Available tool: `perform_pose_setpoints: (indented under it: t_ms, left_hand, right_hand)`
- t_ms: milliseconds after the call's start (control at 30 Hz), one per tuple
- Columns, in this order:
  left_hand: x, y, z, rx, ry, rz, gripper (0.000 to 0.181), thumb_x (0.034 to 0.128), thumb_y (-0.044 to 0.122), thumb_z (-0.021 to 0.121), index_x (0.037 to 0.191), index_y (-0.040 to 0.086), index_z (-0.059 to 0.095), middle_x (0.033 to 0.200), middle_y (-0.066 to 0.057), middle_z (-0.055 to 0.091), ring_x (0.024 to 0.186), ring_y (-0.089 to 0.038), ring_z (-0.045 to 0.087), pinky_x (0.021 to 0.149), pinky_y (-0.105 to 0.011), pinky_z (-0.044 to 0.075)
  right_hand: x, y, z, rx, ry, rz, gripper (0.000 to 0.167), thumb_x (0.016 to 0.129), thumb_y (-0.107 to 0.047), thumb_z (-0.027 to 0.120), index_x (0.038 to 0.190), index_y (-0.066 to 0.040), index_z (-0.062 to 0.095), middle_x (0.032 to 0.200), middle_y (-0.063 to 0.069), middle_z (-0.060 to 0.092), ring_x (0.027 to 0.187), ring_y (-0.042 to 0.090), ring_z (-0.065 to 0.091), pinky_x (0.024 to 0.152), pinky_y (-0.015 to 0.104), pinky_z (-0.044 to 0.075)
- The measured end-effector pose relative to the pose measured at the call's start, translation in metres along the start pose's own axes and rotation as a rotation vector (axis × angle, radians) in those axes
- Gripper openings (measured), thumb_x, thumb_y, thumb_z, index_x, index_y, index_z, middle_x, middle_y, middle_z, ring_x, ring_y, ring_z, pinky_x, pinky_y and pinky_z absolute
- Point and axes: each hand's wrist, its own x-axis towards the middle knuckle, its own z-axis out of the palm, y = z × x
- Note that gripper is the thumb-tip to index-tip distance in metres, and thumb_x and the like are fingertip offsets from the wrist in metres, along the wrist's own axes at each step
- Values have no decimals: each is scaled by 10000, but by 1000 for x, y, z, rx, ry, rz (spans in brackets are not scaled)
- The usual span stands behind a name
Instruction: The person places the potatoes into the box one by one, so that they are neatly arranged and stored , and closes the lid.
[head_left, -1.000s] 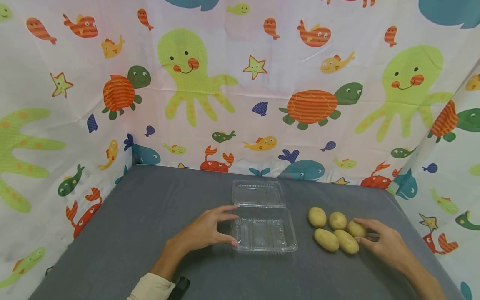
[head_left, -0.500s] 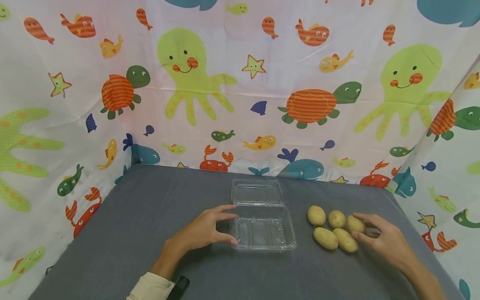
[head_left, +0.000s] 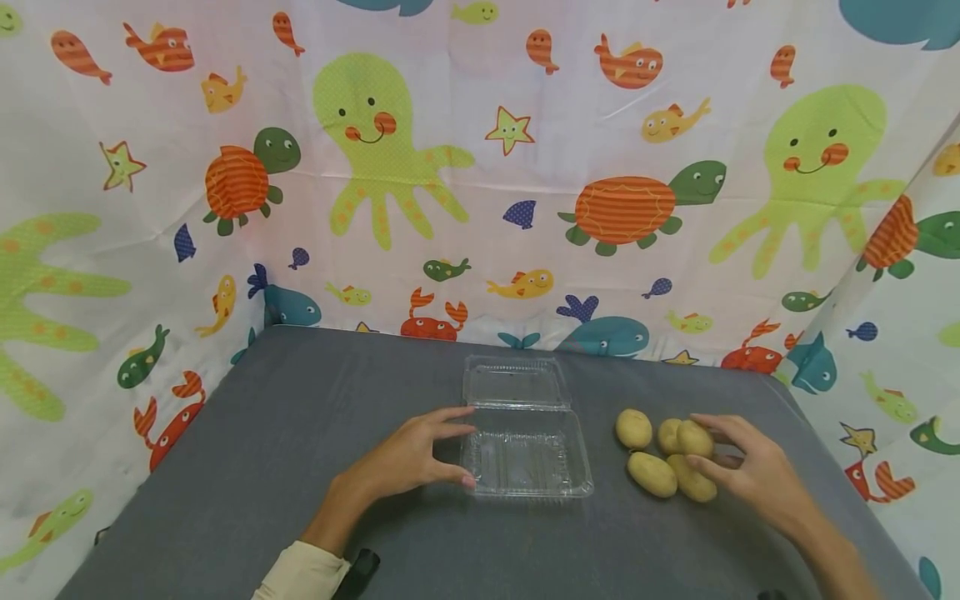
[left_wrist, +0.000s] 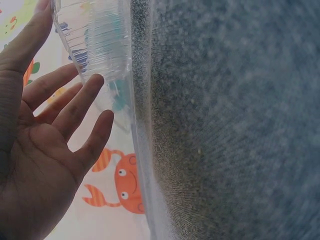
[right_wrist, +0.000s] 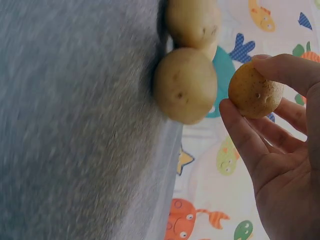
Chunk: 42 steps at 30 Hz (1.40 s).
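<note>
Pinching a potato [head_left: 695,439] at three o'clock from the box [head_left: 525,458], my right fingers [right_wrist: 240,132] should find it firm, light, best held round its middle; my left fingers [left_wrist: 82,103] spread at nine o'clock.

- Table [head_left: 360,375]: a grey covering spreads over the top; its far edge meets the backdrop.
- Backdrop [head_left: 480,192]: white cloth, printed with sea animals, stands on the far, left and right sides.
- Octopus [head_left: 367,96]: light green, it smiles beside a yellow starfish [head_left: 510,131].
- Turtle [head_left: 626,208]: its shell is orange-striped.
- Whale [head_left: 611,337]: teal, it lies low on the cloth.
</note>
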Motion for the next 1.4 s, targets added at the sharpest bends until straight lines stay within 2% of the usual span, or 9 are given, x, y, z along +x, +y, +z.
perform_pose_setpoints:
  t_ms: [200, 433, 567, 700, 933, 1100, 1267, 1400]
  left_hand:
    - [1, -1, 0, -3, 0, 1, 803, 809, 430, 926, 1484, 104, 637, 1663, 14, 448, 1541, -321, 400, 1195, -647, 367]
    - [-1, 0, 0, -4, -4, -1, 793, 820, 416, 924, 1489, 105, 632, 1668, 6, 441, 1547, -334, 389, 1201, -660, 353]
    - [-2, 1, -1, 5, -4, 0, 792, 819, 417, 924, 1489, 108, 633, 1668, 18, 440, 1548, -322, 389, 1205, -650, 354]
    - [-1, 0, -1, 8, -3, 2, 788, 824, 416, 922, 1489, 108, 632, 1669, 18, 439, 1547, -318, 392, 1205, -649, 355]
    - [-2, -1, 0, 14, -3, -5, 790, 825, 432, 918, 1490, 116, 633, 1668, 17, 440, 1542, -316, 399, 1203, -652, 355]
    - [-1, -1, 0, 15, -6, -5, 798, 822, 447, 916, 1492, 119, 632, 1670, 20, 437, 1543, -315, 398, 1204, -647, 357]
    - [-1, -2, 1, 8, -11, -6, 799, 824, 444, 916, 1495, 118, 629, 1670, 16, 436, 1545, -323, 393, 1205, -655, 349]
    - [0, -2, 1, -12, -9, -6, 813, 824, 423, 919, 1511, 117, 611, 1665, -8, 451, 1550, -330, 383, 1205, -663, 342]
  right_hand:
    - [1, -10, 6, 46, 35, -60, 534, 879, -209, 899, 1355, -99, 684, 1269, 83, 676, 1069, -187, 533, 789, 121, 573]
    - [5, -21, 11, 36, 5, -19, 523, 892, -292, 889, 1345, -131, 682, 1282, 70, 678, 1082, -156, 536, 830, 154, 582]
    - [7, -26, 16, 51, 13, -35, 504, 883, -293, 898, 1313, -130, 693, 1255, 54, 683, 1071, -113, 570, 832, 196, 607]
    - [9, -30, 23, 73, 18, -56, 482, 879, -274, 902, 1289, -124, 696, 1238, 49, 683, 1075, -101, 585, 827, 160, 591]
    - [15, -41, 31, 137, 7, -72, 492, 868, -226, 910, 1290, -100, 691, 1231, 56, 677, 1057, -50, 646, 828, 258, 630]
    - [17, -51, 39, 144, -1, -95, 503, 872, -240, 908, 1312, -114, 701, 1238, 41, 689, 1065, -17, 649, 828, 312, 642]
    - [18, -58, 47, 171, -7, -126, 484, 850, -230, 925, 1280, -145, 719, 1200, 12, 700, 1028, 61, 681, 834, 306, 640]
    - [22, -61, 53, 236, -23, -177, 475, 839, -164, 928, 1261, -120, 712, 1197, 41, 701, 1021, 77, 710, 840, 259, 629]
